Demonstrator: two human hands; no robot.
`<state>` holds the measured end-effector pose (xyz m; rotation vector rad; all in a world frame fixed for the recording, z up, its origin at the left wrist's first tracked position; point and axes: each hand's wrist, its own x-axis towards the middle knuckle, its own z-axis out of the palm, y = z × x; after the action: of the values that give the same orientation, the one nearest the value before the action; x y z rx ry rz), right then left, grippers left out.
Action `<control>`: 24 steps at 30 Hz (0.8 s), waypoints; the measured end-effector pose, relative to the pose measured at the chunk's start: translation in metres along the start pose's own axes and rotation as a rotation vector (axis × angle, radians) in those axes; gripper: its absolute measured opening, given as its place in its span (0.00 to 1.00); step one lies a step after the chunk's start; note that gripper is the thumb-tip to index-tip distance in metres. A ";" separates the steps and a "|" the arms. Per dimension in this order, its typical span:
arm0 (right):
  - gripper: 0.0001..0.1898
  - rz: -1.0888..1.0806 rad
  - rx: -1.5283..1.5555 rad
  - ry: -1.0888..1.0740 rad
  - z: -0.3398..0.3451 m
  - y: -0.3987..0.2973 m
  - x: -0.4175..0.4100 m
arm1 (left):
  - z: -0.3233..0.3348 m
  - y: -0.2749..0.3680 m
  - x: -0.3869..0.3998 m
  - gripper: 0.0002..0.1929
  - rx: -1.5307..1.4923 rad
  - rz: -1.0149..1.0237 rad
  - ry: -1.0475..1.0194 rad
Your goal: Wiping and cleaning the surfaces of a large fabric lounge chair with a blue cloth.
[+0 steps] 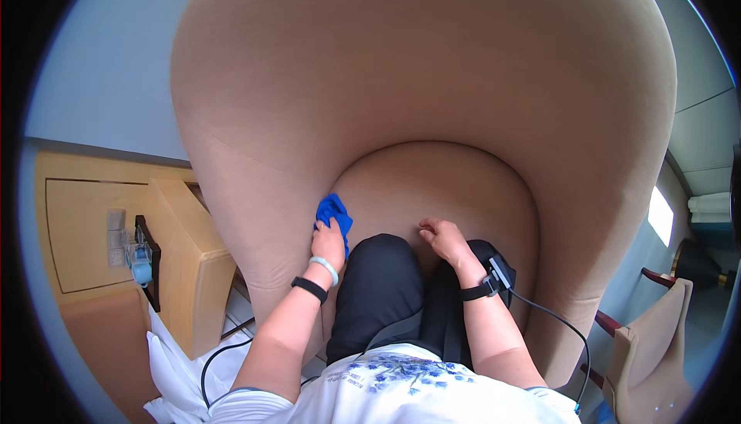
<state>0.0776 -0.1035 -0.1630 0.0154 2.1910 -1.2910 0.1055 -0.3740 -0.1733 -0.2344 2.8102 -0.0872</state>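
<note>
A large beige upholstered armchair (428, 65) with a high curved back fills the middle of the view. My left hand (329, 240) holds a bright blue cloth (334, 210) against the left edge of the seat cushion (440, 181), where it meets the inner side of the chair. Over the front of the seat is my right hand (443, 237), its fingers loosely curled and nothing visible in them. My knees, in black trousers, rest on or against the seat; the exact contact is hidden.
At left stand a light wooden cabinet (191, 262), a dark-edged tray (151, 262) with glasses and a blue cup, and white bedding (173, 372). A beige chair with dark red wooden arms (648, 343) is at lower right. Black cables run from beside both arms.
</note>
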 end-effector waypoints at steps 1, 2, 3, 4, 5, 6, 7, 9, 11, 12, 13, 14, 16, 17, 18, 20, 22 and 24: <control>0.14 -0.008 -0.001 -0.003 0.001 -0.001 0.000 | 0.000 -0.003 -0.008 0.18 0.001 -0.007 0.005; 0.14 -0.008 -0.007 -0.007 0.001 -0.001 0.000 | -0.001 -0.006 -0.014 0.18 0.029 -0.023 -0.115; 0.14 -0.007 -0.013 -0.010 0.000 -0.002 0.000 | -0.005 -0.006 -0.018 0.19 0.055 -0.038 -0.234; 0.14 -0.006 -0.015 -0.008 -0.001 -0.002 -0.001 | -0.017 -0.003 -0.020 0.17 0.068 0.003 -0.284; 0.14 0.001 -0.022 0.000 -0.003 -0.002 -0.003 | -0.030 0.002 -0.019 0.17 0.065 0.006 -0.284; 0.14 -0.001 -0.024 0.003 -0.002 -0.004 -0.003 | -0.045 0.004 -0.017 0.16 0.012 0.046 -0.283; 0.14 -0.002 -0.025 0.004 -0.003 -0.003 -0.003 | -0.055 0.007 -0.011 0.15 -0.045 0.091 -0.284; 0.13 -0.013 -0.010 0.011 -0.002 -0.002 -0.002 | -0.067 0.018 0.005 0.17 -0.167 0.157 -0.093; 0.14 -0.015 -0.017 -0.002 -0.002 -0.004 -0.002 | -0.077 0.036 0.025 0.22 -0.283 0.279 0.129; 0.14 -0.010 -0.028 -0.010 -0.004 -0.002 -0.002 | -0.077 0.049 0.037 0.25 -0.333 0.355 0.236; 0.14 -0.011 -0.032 -0.009 -0.005 -0.002 -0.001 | -0.080 0.064 0.049 0.26 -0.330 0.384 0.272; 0.14 -0.007 -0.033 -0.003 -0.005 -0.003 -0.001 | -0.085 0.077 0.059 0.26 -0.326 0.412 0.308; 0.13 -0.007 -0.038 -0.003 -0.002 -0.002 -0.001 | -0.081 0.084 0.077 0.26 -0.208 0.391 0.250; 0.13 -0.008 -0.038 -0.004 -0.001 -0.002 -0.001 | -0.077 0.084 0.083 0.25 -0.089 0.370 0.190; 0.13 0.000 -0.040 -0.004 -0.001 0.000 -0.001 | -0.068 0.079 0.088 0.22 -0.038 0.353 0.148; 0.13 0.001 -0.043 -0.009 0.000 0.000 -0.001 | -0.056 0.062 0.087 0.22 -0.030 0.275 0.142; 0.13 0.002 -0.043 -0.018 0.000 0.000 -0.001 | -0.041 0.044 0.076 0.21 -0.018 0.193 0.133; 0.13 -0.005 -0.020 -0.016 -0.001 -0.002 -0.001 | -0.026 0.023 0.055 0.21 0.016 0.028 0.095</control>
<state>0.0770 -0.1031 -0.1608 -0.0077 2.1920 -1.2670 0.0420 -0.3597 -0.1681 -0.1918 2.9051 -0.1167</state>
